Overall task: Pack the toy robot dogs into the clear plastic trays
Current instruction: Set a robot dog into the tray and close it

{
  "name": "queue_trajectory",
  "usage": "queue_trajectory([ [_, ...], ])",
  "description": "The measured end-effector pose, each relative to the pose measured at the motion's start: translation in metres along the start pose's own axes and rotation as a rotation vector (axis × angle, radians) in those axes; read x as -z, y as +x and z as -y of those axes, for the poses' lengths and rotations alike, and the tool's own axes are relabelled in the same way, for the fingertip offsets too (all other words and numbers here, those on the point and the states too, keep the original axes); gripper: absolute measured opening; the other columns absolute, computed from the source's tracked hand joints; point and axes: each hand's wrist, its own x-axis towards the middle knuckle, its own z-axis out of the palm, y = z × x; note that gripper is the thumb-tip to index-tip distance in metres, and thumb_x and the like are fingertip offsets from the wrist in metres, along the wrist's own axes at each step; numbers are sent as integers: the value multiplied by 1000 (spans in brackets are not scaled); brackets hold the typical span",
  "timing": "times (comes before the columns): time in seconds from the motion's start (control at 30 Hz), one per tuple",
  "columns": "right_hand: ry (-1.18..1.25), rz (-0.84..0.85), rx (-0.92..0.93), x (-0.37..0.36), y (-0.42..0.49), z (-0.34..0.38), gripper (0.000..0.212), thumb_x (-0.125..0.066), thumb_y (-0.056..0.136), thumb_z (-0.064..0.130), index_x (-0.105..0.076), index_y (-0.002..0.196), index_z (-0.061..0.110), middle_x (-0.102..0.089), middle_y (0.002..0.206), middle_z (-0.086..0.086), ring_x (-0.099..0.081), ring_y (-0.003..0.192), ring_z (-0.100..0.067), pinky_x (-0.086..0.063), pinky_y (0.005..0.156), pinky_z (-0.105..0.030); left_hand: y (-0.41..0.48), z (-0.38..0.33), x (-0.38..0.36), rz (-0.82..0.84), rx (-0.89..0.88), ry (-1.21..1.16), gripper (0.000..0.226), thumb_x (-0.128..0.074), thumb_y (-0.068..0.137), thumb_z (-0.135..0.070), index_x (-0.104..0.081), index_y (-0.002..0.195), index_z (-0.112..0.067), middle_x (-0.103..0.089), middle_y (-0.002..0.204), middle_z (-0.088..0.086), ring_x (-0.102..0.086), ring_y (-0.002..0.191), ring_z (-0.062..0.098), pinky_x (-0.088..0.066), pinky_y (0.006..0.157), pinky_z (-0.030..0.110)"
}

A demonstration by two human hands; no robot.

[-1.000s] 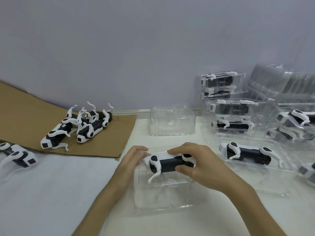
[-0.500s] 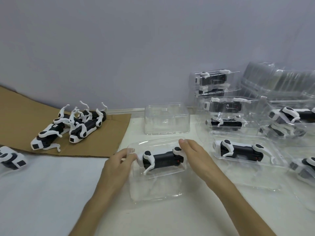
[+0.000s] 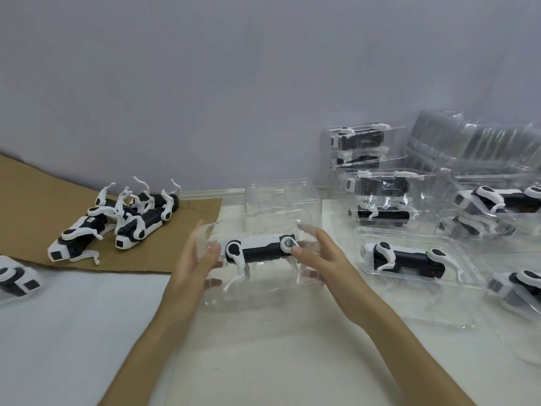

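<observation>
My left hand (image 3: pixel 191 259) and right hand (image 3: pixel 323 260) each clasp one end of the clear tray (image 3: pixel 257 291), with the toy robot dog (image 3: pixel 259 249) lying on its side inside, so I should hold it level and squeeze lightly so the thin plastic does not buckle.

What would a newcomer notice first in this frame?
Dead centre, the left hand and right hand hold a clear tray by its ends, with a black-and-white toy robot dog inside. At the left, a heap of loose dogs lies legs-up on brown cardboard. At the right, packed trays are piled up.
</observation>
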Motion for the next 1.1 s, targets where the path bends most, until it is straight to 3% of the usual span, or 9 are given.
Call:
queue_trajectory([
  [0.1, -32, -106, 72, -1, 2, 0, 65, -80, 68, 51, -52, 127, 53, -62, 117, 6, -65, 95, -3, -50, 80, -17, -1, 3, 2, 63, -67, 88, 83, -76, 66, -64, -36, 139, -66, -56, 139, -19, -63, 113, 12, -50, 88, 31],
  [0.23, -123, -215, 162, 0, 3, -5, 66, -90, 66, 46, -51, 119, 56, -56, 112, 6, -55, 76, 0, -47, 71, -11, 1, 6, 1, -37, -62, 166, 96, -81, 48, -70, -32, 131, -74, -58, 125, -12, -61, 98, -1, -45, 72, 8],
  [0.37, -173, -262, 161, -5, 3, -7, 71, -87, 60, 50, -50, 120, 55, -52, 110, 8, -47, 70, 5, -47, 71, -12, 1, 9, 3, -69, -38, 210, 113, -78, 42, -75, -29, 143, -58, -54, 128, -20, -60, 101, 4, -45, 76, 23],
  [0.57, -37, -156, 35, -4, 1, 2, 72, -79, 60, 60, -47, 124, 56, -57, 118, 6, -62, 78, 1, -47, 72, -24, -2, 2, 0, -104, -55, 167, 93, -78, 49, -69, -41, 133, -62, -55, 116, -35, -62, 94, -1, -44, 73, 20],
  [0.73, 4, -97, -178, -6, 0, 5, 70, -77, 68, 57, -54, 130, 35, -66, 117, -1, -68, 69, -11, -49, 67, -36, 1, -3, 10, 47, 176, -84, 51, -80, 70, -54, -64, 118, -45, -70, 113, -7, -66, 91, 12, -47, 68, 29],
  [0.8, -106, -157, -198, -8, 1, 1, 62, -77, 79, 52, -52, 133, 33, -61, 124, 4, -67, 89, -8, -52, 79, -33, 1, 1, 9, 21, 244, 2, 54, -77, 74, -52, -61, 125, -41, -68, 122, -11, -63, 108, 9, -48, 80, 29],
  [0.9, -450, -334, 21, -11, -1, -5, 58, -72, 90, 34, -46, 142, 32, -42, 139, 15, -47, 121, 1, -42, 105, -29, -3, 4, 3, -104, 136, 236, 64, -74, 87, -38, -46, 145, -37, -49, 143, -20, -43, 130, -1, -38, 100, 24],
  [1.0, -531, -422, 435, -16, -7, 2, 42, -64, 93, 16, -60, 133, 27, -52, 133, 17, -47, 123, 7, -40, 103, -18, -8, -2, -1, -184, -244, 426, 47, -69, 95, -32, -53, 139, -33, -48, 145, -20, -43, 133, -5, -36, 109, 23],
  [1.1, -669, -330, 593, -26, -13, 6, 38, -55, 94, 22, -64, 131, 25, -55, 137, 16, -47, 130, 2, -34, 108, -17, -13, -7, -7, -113, -481, 633, 40, -59, 93, -36, -63, 132, -29, -50, 146, -19, -45, 134, -3, -34, 105, 26],
])
